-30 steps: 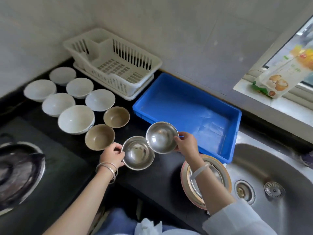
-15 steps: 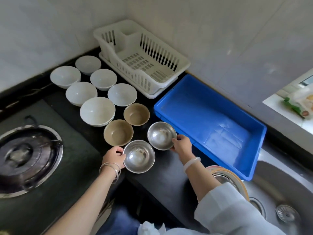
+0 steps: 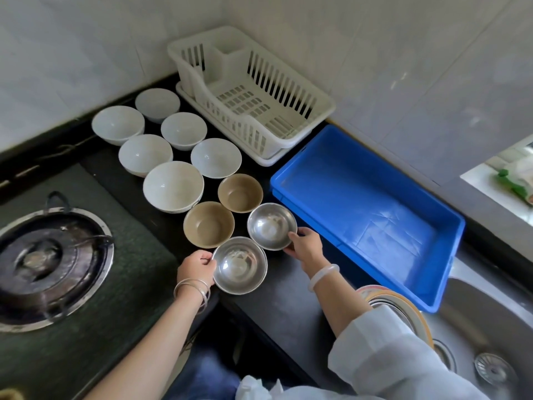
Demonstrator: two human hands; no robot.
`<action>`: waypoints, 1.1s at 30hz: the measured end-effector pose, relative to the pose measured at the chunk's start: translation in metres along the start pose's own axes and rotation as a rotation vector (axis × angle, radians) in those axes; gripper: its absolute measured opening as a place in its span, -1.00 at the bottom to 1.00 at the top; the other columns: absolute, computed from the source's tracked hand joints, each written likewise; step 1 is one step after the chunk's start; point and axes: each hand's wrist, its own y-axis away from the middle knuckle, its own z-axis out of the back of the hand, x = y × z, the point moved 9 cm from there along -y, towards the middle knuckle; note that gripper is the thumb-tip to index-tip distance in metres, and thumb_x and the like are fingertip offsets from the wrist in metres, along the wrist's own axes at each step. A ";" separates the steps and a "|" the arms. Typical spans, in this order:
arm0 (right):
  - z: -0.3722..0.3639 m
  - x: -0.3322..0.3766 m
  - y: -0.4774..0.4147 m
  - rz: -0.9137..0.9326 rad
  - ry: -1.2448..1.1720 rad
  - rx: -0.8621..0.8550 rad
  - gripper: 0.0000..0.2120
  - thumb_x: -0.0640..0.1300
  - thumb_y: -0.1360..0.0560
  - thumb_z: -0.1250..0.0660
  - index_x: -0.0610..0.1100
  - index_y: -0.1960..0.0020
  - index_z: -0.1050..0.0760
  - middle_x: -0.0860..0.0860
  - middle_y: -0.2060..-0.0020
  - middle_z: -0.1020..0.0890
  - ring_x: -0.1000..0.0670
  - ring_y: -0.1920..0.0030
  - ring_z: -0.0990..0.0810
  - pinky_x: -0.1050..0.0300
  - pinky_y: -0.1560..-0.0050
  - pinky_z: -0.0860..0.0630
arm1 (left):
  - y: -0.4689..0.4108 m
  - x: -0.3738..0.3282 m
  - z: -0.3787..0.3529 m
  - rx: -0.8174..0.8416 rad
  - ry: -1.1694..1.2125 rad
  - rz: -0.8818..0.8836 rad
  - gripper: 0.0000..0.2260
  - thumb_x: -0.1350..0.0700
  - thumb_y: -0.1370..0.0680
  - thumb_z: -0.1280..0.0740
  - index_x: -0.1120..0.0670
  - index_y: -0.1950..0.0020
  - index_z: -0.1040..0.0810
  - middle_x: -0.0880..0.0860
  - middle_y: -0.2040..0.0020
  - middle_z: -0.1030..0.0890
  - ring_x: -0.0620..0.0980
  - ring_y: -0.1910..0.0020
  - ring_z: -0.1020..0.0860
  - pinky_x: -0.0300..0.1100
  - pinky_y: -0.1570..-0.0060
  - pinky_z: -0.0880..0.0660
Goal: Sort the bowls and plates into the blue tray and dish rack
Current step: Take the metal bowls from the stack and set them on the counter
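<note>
Black counter (image 3: 288,298), both forearms stretched forward over it. The left hand (image 3: 196,269) pinches the near steel bowl (image 3: 239,265) at its left rim. The right hand (image 3: 305,245) pinches the far steel bowl (image 3: 272,226) at its right rim, just beside the blue tray (image 3: 366,203).

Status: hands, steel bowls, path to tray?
Both busy: left hand grips near steel bowl, right hand grips far steel bowl. Nothing in blue tray, right beside far bowl. No obstruction between.
</note>
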 end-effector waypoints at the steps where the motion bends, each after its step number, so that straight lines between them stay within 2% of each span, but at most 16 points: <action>1: -0.001 0.000 0.000 -0.001 -0.002 0.005 -0.90 -0.21 -0.55 -0.29 -0.09 -0.06 -0.46 -0.05 0.04 -0.56 -0.04 0.01 -0.60 0.22 0.34 -0.59 | 0.000 0.000 0.000 -0.004 -0.003 -0.002 -0.87 0.19 -0.48 -0.31 0.11 0.00 -0.59 0.08 0.10 -0.62 0.16 0.05 -0.61 0.08 -0.01 -0.59; 5: -0.003 -0.001 0.001 -0.001 0.011 0.020 -0.79 -0.20 -0.57 -0.26 -0.15 -0.19 -0.46 -0.09 -0.05 -0.58 -0.08 -0.05 -0.60 0.20 0.26 -0.59 | 0.002 -0.001 0.001 -0.014 -0.012 -0.010 -0.84 0.20 -0.48 -0.31 0.13 -0.03 -0.59 0.11 0.00 -0.64 0.17 0.00 -0.60 0.08 -0.04 -0.57; 10: -0.003 -0.002 0.007 -0.008 0.004 0.063 -0.77 -0.15 -0.59 -0.23 -0.13 -0.22 -0.46 -0.07 0.02 -0.62 -0.01 0.06 -0.63 0.19 0.22 -0.58 | 0.005 -0.005 0.005 -0.022 -0.028 -0.041 -0.83 0.20 -0.49 -0.28 0.13 -0.04 -0.58 0.13 -0.03 -0.65 0.17 -0.02 -0.60 0.07 -0.07 -0.56; 12: -0.002 -0.002 0.010 -0.016 -0.014 0.080 -0.79 -0.15 -0.59 -0.22 -0.12 -0.21 -0.48 -0.05 0.07 -0.63 0.00 0.10 -0.64 0.19 0.21 -0.58 | 0.008 -0.010 0.005 -0.014 -0.084 -0.078 -0.82 0.19 -0.50 -0.26 0.12 -0.06 -0.58 0.12 -0.03 -0.66 0.16 -0.01 -0.60 0.05 -0.06 -0.56; 14: 0.001 -0.003 0.013 -0.013 -0.008 0.089 -0.77 -0.14 -0.59 -0.22 -0.12 -0.22 -0.48 -0.08 0.04 -0.64 0.00 0.09 -0.65 0.19 0.19 -0.58 | 0.011 -0.016 0.005 0.000 -0.186 -0.122 -0.78 0.18 -0.51 -0.23 0.11 -0.10 -0.57 0.09 -0.05 -0.66 0.15 -0.01 -0.60 0.00 -0.07 -0.55; 18: 0.017 0.001 0.023 0.053 0.102 0.068 -0.70 -0.11 -0.59 -0.21 -0.12 -0.30 -0.45 -0.07 -0.06 -0.60 0.00 0.05 -0.63 0.16 0.08 -0.60 | 0.020 -0.032 0.010 -0.030 -0.365 -0.198 -0.70 0.17 -0.54 -0.18 0.11 -0.26 -0.50 0.06 -0.19 -0.61 0.10 -0.16 -0.54 -0.10 -0.08 -0.46; 22: 0.045 0.010 0.037 0.150 0.138 0.041 -0.76 -0.12 -0.57 -0.20 -0.09 -0.21 -0.50 -0.03 -0.05 -0.62 -0.02 0.06 -0.65 0.06 -0.04 -0.61 | 0.034 -0.058 0.008 -0.082 -0.444 -0.312 -0.70 0.19 -0.54 -0.16 0.11 -0.25 -0.49 0.10 -0.13 -0.63 0.15 -0.11 -0.55 -0.07 -0.02 -0.50; 24: 0.066 0.015 0.048 0.201 0.133 0.011 -0.80 -0.13 -0.56 -0.20 -0.07 -0.12 -0.54 0.00 0.02 -0.64 0.03 0.13 -0.66 0.14 0.07 -0.60 | 0.044 -0.073 -0.005 -0.072 -0.426 -0.368 -0.70 0.19 -0.54 -0.16 0.10 -0.23 -0.51 0.09 -0.09 -0.64 0.14 -0.09 -0.56 -0.10 0.01 -0.48; 26: 0.092 0.015 0.058 0.241 0.127 -0.041 -0.86 -0.17 -0.54 -0.23 -0.05 0.00 -0.56 0.01 0.09 -0.66 0.09 0.26 -0.64 0.25 0.21 -0.55 | 0.057 -0.087 -0.028 -0.020 -0.409 -0.427 -0.71 0.19 -0.53 -0.16 0.08 -0.19 -0.54 0.09 -0.07 -0.64 0.11 -0.06 -0.56 -0.12 -0.01 -0.47; 28: 0.123 0.008 0.069 0.254 0.127 -0.115 -0.88 -0.21 -0.52 -0.27 -0.05 0.07 -0.56 -0.02 0.13 -0.67 0.09 0.31 -0.61 0.20 0.19 -0.57 | 0.074 -0.099 -0.061 0.065 -0.418 -0.482 -0.72 0.19 -0.54 -0.15 0.06 -0.19 -0.54 0.08 -0.03 -0.64 0.07 -0.01 -0.57 -0.16 0.02 -0.45; 30: 0.158 -0.004 0.080 0.258 0.165 -0.206 -0.90 -0.23 -0.51 -0.30 -0.06 0.08 -0.56 -0.05 0.13 -0.68 0.02 0.26 -0.63 0.10 0.09 -0.56 | 0.096 -0.105 -0.098 0.188 -0.419 -0.520 -0.72 0.16 -0.54 -0.16 0.04 -0.19 -0.53 0.06 0.02 -0.65 0.03 0.08 -0.57 -0.17 0.10 -0.47; 33: 0.215 -0.029 0.100 0.247 0.251 -0.380 -0.91 -0.19 -0.49 -0.35 -0.07 0.03 -0.59 -0.03 0.13 -0.68 -0.01 0.13 -0.63 0.19 0.10 -0.44 | 0.132 -0.113 -0.155 0.341 -0.437 -0.588 -0.76 0.12 -0.54 -0.21 0.04 -0.17 -0.54 0.01 -0.06 -0.65 -0.02 0.01 -0.59 -0.18 -0.02 -0.51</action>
